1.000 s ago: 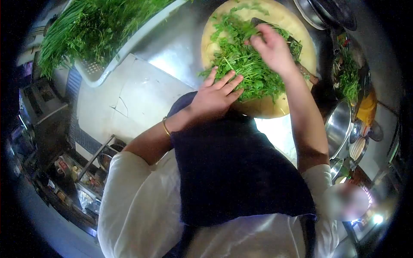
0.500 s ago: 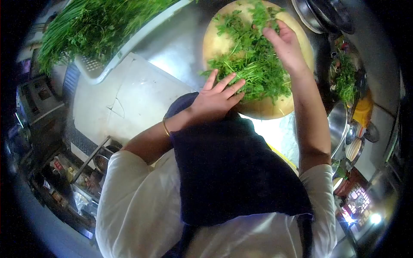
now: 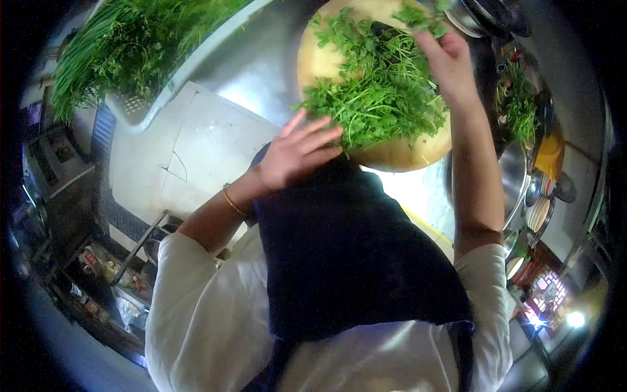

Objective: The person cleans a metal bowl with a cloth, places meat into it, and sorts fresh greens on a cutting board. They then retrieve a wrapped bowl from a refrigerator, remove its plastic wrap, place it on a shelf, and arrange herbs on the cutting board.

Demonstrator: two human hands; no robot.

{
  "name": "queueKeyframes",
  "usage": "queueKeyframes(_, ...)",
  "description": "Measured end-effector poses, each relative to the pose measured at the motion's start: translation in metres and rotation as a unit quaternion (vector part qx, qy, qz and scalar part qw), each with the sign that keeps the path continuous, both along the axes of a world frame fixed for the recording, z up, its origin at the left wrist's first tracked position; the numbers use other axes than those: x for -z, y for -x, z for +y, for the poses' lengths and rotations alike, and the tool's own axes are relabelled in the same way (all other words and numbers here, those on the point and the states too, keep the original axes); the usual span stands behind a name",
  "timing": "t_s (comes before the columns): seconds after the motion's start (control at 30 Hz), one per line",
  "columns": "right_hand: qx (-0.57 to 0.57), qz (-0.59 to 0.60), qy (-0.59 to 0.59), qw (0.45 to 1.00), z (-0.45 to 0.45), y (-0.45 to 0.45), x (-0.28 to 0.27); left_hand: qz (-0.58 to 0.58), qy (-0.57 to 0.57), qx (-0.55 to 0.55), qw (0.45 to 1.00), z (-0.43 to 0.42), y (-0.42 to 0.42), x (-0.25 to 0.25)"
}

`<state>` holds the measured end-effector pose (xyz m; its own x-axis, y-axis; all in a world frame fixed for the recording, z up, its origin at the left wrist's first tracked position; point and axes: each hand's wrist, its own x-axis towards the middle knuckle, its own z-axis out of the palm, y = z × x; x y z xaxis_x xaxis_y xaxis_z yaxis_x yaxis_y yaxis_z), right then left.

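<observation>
A heap of leafy cilantro (image 3: 372, 104) covers much of the round wooden cutting board (image 3: 315, 59). My right hand (image 3: 450, 65) is above the board's far right side, thumb and fingers pinched on a cilantro sprig (image 3: 421, 18) whose leaves are blurred. At the near left edge of the heap, my left hand (image 3: 297, 153) has its fingers spread and holds nothing. Its fingertips are beside the stems; whether they touch them I cannot tell. A dark shape (image 3: 386, 31) shows among the leaves at the back of the board, too covered to name.
A white plastic basket (image 3: 157, 108) of green herbs and long thin stalks (image 3: 124, 59) stands at the far left. A white board (image 3: 144, 170) lies below it. On the right are dark pans (image 3: 483, 16), more greens (image 3: 522, 111), a metal bowl (image 3: 513, 173) and a yellow-orange item (image 3: 550, 155).
My left hand has drawn back from the heap towards my body and left. My right hand has shifted slightly right with the sprig, and a dark shape now shows at the back.
</observation>
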<state>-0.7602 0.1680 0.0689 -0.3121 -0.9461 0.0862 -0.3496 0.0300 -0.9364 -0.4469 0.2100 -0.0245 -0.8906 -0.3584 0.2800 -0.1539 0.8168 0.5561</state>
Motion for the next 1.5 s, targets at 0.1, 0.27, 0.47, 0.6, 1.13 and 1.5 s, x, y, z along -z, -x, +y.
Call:
queueKeyframes(0.1,-0.017,0.220,-0.061,0.974,0.002,-0.008,0.010,-0.044,-0.002,-0.113,0.993,0.002,0.007,-0.002)
queueKeyframes(0.27,0.008,0.306,-0.053,0.951,0.013,0.015,0.015,-0.099,-0.045,-0.168,0.980,-0.010,0.023,-0.012)
queueKeyframes(0.47,-0.042,0.271,0.027,0.961,0.020,0.028,-0.004,-0.129,0.019,-0.178,0.975,-0.053,0.055,0.000)
queueKeyframes(0.6,-0.111,0.385,-0.079,0.913,0.031,-0.002,-0.005,-0.122,0.032,-0.208,0.970,-0.076,0.073,-0.004)
queueKeyframes(1.13,0.019,0.207,-0.096,0.973,0.018,0.044,0.041,0.267,-0.265,-0.378,0.846,-0.046,0.022,0.042)
queueKeyframes(1.5,0.136,-0.406,0.009,0.904,0.022,0.065,-0.049,-0.167,-0.191,-0.132,0.958,0.006,0.015,0.026)
